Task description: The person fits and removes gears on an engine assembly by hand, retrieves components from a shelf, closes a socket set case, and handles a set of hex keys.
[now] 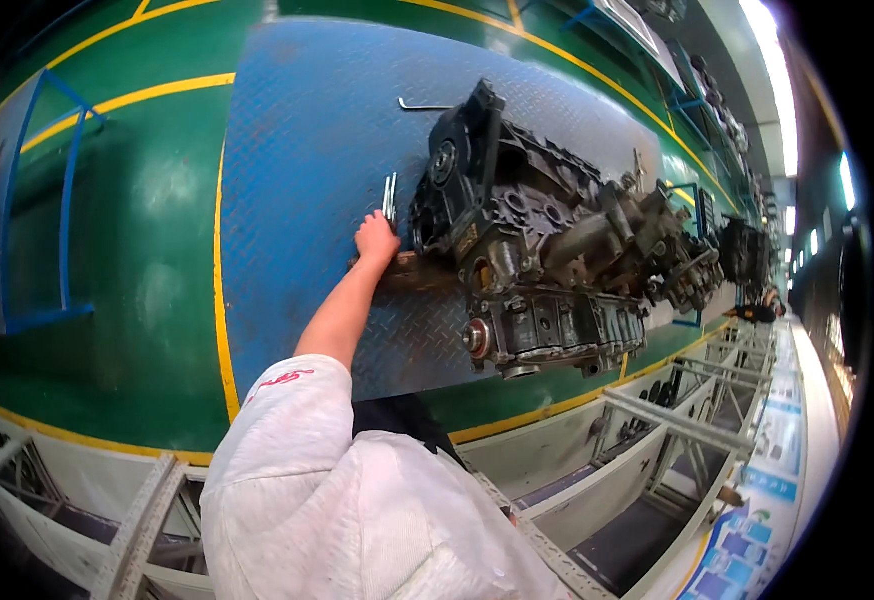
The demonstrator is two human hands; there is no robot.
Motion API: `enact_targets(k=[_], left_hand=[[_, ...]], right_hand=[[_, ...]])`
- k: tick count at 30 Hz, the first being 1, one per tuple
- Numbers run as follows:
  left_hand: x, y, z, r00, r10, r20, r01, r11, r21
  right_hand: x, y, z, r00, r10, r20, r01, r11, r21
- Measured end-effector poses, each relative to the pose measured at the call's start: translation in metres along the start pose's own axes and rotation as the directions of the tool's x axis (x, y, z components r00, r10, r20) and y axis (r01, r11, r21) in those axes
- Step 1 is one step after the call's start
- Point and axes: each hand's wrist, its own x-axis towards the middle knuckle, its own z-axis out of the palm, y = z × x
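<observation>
My left hand [377, 238] reaches out over the blue tread-plate platform [297, 180], close to the left end of a large dark engine [547, 220]. Its fingers look curled inward; whatever they may hold is hidden. Right at the fingertips lie a few slender, shiny metal tools [390, 193], side by side; their exact kind is too small to tell. A brown wooden block [417, 272] shows beneath the engine, next to my wrist. Farther off, an L-shaped metal bar [423, 106] lies on the plate. My right hand is out of view.
Yellow lines cross the green floor [157, 350] around the platform. On the left stands a blue-framed stand [70, 210]. Pale metal frames [647, 410] run along the near side. Another engine [744, 250] and a person [757, 312] are at the far right.
</observation>
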Motion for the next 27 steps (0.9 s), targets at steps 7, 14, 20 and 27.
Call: enact_targets(k=[7, 14, 20, 27], left_hand=[[0.006, 0.018, 0.018, 0.967, -0.251, -0.044, 0.251, 0.968, -0.008], [0.005, 0.015, 0.018, 0.978, -0.180, -0.107, 0.195, 0.968, 0.157], [0.018, -0.010, -0.013, 0.990, -0.109, -0.084, 0.120, 0.984, 0.134], [0.013, -0.062, -0.071, 0.832, -0.228, 0.505, 0.541, 0.533, -0.650]], right_hand=[[-0.026, 0.080, 0.036, 0.994, 0.103, -0.035, -0.104, 0.994, -0.025], [-0.056, 0.004, 0.007, 0.984, 0.114, -0.137, -0.080, 0.969, 0.233], [-0.085, 0.025, 0.013, 0.969, 0.187, -0.161, -0.104, 0.902, 0.418], [-0.070, 0.006, 0.026, 0.985, 0.100, -0.142, -0.020, 0.878, 0.479]])
